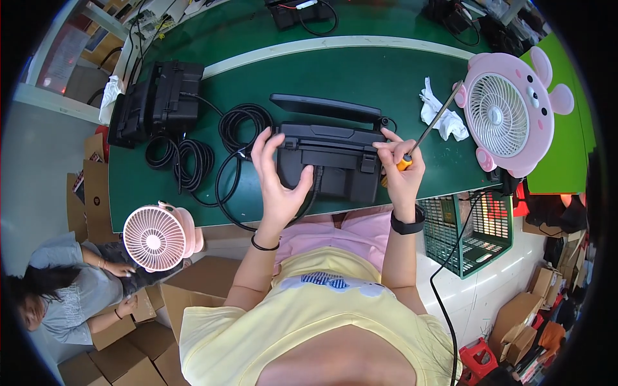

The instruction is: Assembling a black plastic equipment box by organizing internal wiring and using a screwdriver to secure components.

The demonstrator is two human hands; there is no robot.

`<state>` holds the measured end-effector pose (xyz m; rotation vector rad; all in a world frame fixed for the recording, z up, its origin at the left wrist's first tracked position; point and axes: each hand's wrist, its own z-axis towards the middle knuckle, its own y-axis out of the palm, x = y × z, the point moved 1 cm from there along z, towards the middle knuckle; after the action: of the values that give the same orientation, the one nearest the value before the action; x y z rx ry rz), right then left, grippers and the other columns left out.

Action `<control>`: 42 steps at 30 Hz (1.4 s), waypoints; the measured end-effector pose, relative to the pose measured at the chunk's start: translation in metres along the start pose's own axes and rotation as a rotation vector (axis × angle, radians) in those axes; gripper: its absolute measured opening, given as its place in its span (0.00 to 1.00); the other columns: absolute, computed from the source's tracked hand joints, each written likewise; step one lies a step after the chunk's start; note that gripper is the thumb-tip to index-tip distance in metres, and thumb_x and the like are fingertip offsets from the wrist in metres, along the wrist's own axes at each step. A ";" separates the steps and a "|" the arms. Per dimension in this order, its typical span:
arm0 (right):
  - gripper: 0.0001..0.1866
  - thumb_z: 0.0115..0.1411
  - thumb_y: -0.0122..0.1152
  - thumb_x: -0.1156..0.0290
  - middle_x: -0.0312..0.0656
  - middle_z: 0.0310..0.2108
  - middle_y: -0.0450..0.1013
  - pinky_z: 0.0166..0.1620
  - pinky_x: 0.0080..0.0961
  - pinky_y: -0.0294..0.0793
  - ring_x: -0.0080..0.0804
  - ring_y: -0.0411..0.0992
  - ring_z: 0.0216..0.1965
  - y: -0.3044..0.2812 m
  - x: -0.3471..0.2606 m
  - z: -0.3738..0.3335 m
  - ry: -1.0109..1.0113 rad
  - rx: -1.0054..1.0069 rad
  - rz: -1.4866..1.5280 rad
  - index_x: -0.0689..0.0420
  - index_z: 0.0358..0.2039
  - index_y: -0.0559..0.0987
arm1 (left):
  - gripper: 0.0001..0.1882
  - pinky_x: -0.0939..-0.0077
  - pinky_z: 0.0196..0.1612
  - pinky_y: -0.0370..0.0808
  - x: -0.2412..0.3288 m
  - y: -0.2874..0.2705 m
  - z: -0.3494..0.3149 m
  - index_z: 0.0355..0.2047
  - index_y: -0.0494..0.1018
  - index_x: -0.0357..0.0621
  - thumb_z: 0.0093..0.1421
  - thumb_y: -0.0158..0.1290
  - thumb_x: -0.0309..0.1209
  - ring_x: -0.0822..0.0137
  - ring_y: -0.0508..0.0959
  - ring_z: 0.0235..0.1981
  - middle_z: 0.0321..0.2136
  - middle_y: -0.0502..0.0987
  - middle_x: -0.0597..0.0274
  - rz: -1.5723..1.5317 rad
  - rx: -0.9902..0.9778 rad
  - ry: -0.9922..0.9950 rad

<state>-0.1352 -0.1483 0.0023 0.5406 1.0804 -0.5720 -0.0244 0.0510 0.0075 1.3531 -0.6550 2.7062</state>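
A black plastic box [335, 154] with latches lies on the green table in front of me. Behind it stands a long flat black panel [325, 106], tilted up. My left hand [280, 183] grips the box's left end, fingers by the left latch and thumb on the front. A ribbed black cable comes off the front beside that thumb. In my right hand [404, 170] is a screwdriver [432, 125] with an orange handle, its shaft pointing up and away to the right. Fingertips of the same hand touch the box's right end near the other latch.
Coiled black cable [244, 128] and more black boxes [170, 96] occupy the table's left. A pink fan [499, 116] and a crumpled white cloth [444, 114] are at right. A small fan [154, 238] stands front left; a person sits beyond it. A green crate [473, 235] is below right.
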 end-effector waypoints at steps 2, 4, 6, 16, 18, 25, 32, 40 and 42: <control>0.16 0.60 0.64 0.79 0.45 0.32 0.81 0.61 0.41 0.67 0.38 0.76 0.50 0.001 0.000 0.000 0.015 0.001 0.005 0.54 0.26 0.64 | 0.33 0.56 0.62 0.62 -0.006 0.000 0.002 0.54 0.63 0.46 0.47 0.64 0.23 0.47 0.61 0.62 0.62 0.56 0.45 -0.072 0.003 -0.022; 0.15 0.60 0.64 0.79 0.45 0.32 0.80 0.61 0.41 0.66 0.37 0.76 0.49 0.001 0.002 -0.001 0.030 0.006 0.009 0.54 0.26 0.64 | 0.28 0.57 0.62 0.62 -0.005 -0.001 0.006 0.47 0.63 0.48 0.47 0.63 0.22 0.48 0.62 0.61 0.62 0.57 0.46 -0.132 -0.012 -0.080; 0.15 0.60 0.64 0.80 0.45 0.33 0.80 0.57 0.35 0.70 0.34 0.77 0.45 0.001 0.004 -0.003 0.020 0.052 -0.039 0.55 0.26 0.64 | 0.30 0.61 0.61 0.63 -0.009 -0.001 0.007 0.49 0.61 0.47 0.48 0.62 0.20 0.53 0.63 0.60 0.62 0.57 0.48 -0.093 -0.032 -0.059; 0.20 0.49 0.74 0.79 0.45 0.29 0.77 0.34 0.22 0.72 0.32 0.76 0.34 0.014 -0.036 -0.020 -0.123 -0.002 -0.584 0.60 0.22 0.65 | 0.29 0.66 0.60 0.64 -0.001 0.008 0.004 0.49 0.60 0.46 0.50 0.60 0.16 0.59 0.68 0.57 0.58 0.66 0.48 -0.149 0.046 -0.038; 0.21 0.47 0.75 0.80 0.44 0.29 0.76 0.33 0.22 0.71 0.31 0.76 0.34 0.014 -0.043 -0.020 -0.055 -0.031 -0.567 0.60 0.22 0.65 | 0.28 0.65 0.61 0.63 -0.003 0.007 0.001 0.49 0.60 0.46 0.51 0.59 0.16 0.58 0.67 0.57 0.59 0.65 0.46 -0.131 0.051 -0.021; 0.23 0.45 0.75 0.84 0.42 0.32 0.79 0.31 0.19 0.69 0.22 0.74 0.33 -0.002 -0.026 -0.018 0.190 -0.038 -0.269 0.57 0.22 0.63 | 0.28 0.59 0.64 0.58 0.001 0.004 -0.012 0.48 0.57 0.47 0.51 0.59 0.16 0.52 0.65 0.60 0.60 0.63 0.43 -0.111 0.088 0.046; 0.20 0.51 0.73 0.79 0.46 0.39 0.79 0.34 0.16 0.68 0.20 0.70 0.32 0.013 -0.022 -0.002 0.020 0.082 -0.137 0.57 0.26 0.64 | 0.29 0.55 0.66 0.55 -0.002 0.002 -0.021 0.47 0.57 0.47 0.50 0.60 0.17 0.48 0.62 0.62 0.57 0.65 0.47 -0.087 0.097 0.119; 0.17 0.57 0.68 0.78 0.41 0.33 0.78 0.40 0.16 0.70 0.19 0.71 0.34 0.021 -0.042 0.009 0.241 -0.013 0.026 0.56 0.28 0.65 | 0.29 0.54 0.66 0.55 0.000 0.005 -0.025 0.47 0.57 0.47 0.49 0.60 0.16 0.48 0.63 0.61 0.56 0.65 0.47 -0.047 0.149 0.128; 0.16 0.57 0.68 0.78 0.39 0.31 0.77 0.40 0.16 0.70 0.19 0.70 0.34 0.019 -0.041 0.005 0.247 -0.004 -0.019 0.56 0.28 0.65 | 0.29 0.54 0.66 0.55 0.000 0.006 -0.024 0.47 0.57 0.46 0.49 0.60 0.16 0.48 0.63 0.61 0.56 0.65 0.47 -0.055 0.163 0.135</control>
<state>-0.1339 -0.1305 0.0444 0.6091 1.3208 -0.5285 -0.0443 0.0553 -0.0074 1.1845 -0.3884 2.8279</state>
